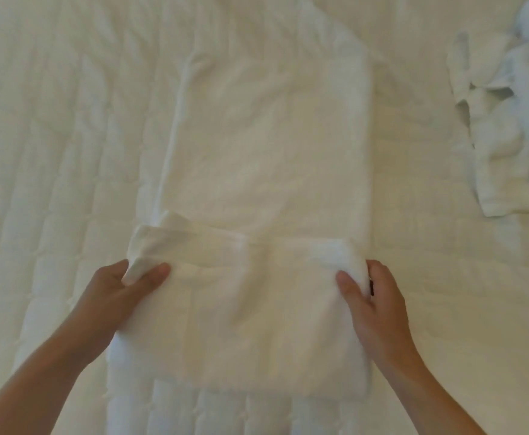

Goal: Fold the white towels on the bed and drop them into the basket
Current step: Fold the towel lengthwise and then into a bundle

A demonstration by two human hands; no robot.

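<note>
near edge: towel [266,152] doubled over at bottom centre of frame; I read the thick lower border as a fold line, lying flat on the bed [37,152].
left hand [131,287]: lower left, forearm coming in from the bottom-left corner. Thumb on top of the flap's left corner, fingers curled round underneath, so it pinches the cloth. Corner is lifted slightly.
right hand [373,296]: lower right, mirror pose. Thumb on top, fingers wrapped behind the flap's right corner, gripping it. I can't see the fingertips; the cloth hides them.
flap hem [241,238]: runs left-right across the frame just above both thumbs. Left end sits a bit higher and looser than the right.
long axis: towel runs bottom to top of frame, straight away from me. The unfolded length lies beyond the fingers, toward upper centre.
key relation: both hands level, one on each long edge, equally near. The free length is dead ahead of the fingertips.
next move (my call): carry both corners up-frame together along that axis and keep the hem square. The slack left corner is the skew risk.
progress (my call): mid-fold, this towel not ready to drop.
pile [514,127]: crumpled towels at upper right, well apart from the hands, unfolded.
basket: not in view.
</note>
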